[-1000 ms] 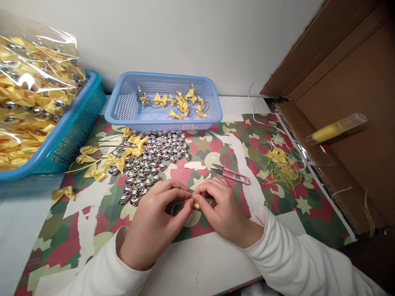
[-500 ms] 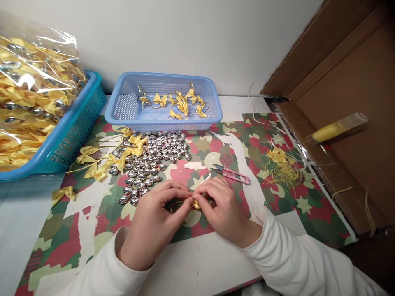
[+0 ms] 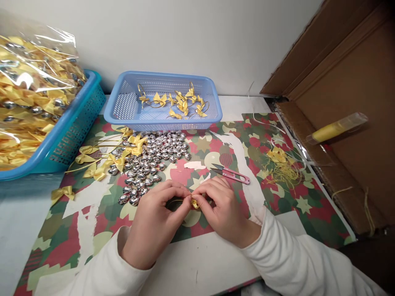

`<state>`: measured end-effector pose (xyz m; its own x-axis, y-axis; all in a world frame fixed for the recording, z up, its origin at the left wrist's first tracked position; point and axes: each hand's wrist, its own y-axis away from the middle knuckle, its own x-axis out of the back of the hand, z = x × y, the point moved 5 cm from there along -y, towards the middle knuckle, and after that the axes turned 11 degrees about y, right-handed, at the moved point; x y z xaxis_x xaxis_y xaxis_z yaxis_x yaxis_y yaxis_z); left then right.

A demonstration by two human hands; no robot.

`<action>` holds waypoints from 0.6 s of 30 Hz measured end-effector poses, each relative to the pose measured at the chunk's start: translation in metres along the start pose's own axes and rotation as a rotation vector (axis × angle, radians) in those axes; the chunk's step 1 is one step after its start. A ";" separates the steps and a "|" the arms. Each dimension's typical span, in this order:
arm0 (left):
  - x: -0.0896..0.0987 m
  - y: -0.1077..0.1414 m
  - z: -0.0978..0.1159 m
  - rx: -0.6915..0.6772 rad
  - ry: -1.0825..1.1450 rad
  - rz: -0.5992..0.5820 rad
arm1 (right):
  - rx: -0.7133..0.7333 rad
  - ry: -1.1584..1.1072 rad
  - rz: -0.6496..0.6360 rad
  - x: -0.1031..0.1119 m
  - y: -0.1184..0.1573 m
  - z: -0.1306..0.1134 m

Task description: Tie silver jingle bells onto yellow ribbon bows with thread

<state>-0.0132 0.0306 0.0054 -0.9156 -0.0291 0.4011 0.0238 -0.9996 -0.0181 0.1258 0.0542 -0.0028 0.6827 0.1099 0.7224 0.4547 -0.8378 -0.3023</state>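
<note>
My left hand [image 3: 159,220] and my right hand [image 3: 224,209] meet at the front middle of the table, thumbs and forefingers pinched close together. Between them shows a small yellow ribbon bow [image 3: 194,203], partly covered by the right fingers. A thin gold cord [image 3: 175,201] runs from the pinch under my left palm. What exactly each fingertip grips is hidden. Silver jingle bells [image 3: 154,164] lie heaped just beyond my left hand. Pink-handled thread snips [image 3: 233,174] rest beyond my right hand.
A blue basket [image 3: 163,126] holds several corded bows. At left, a larger basket [image 3: 89,109] carries a bag of bows with bells [image 3: 33,90]. Loose yellow bows [image 3: 95,170] lie beside the bells. Yellow thread scraps [image 3: 282,172] and a cardboard box [image 3: 339,82] are at right.
Both hands keep almost the same place and pinch. The gold cord loop by my left fingers looks flatter, and the bow has shifted slightly.
</note>
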 end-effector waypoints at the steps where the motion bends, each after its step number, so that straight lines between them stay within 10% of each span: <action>1: 0.000 0.000 0.001 -0.003 -0.007 0.003 | 0.002 0.002 0.000 0.000 0.000 0.000; 18: -0.001 0.001 -0.001 0.001 0.029 0.000 | 0.009 -0.001 0.009 0.001 0.000 0.000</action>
<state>-0.0131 0.0296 0.0042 -0.9267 -0.0287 0.3747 0.0240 -0.9996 -0.0172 0.1264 0.0545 -0.0023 0.6870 0.1031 0.7193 0.4538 -0.8340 -0.3138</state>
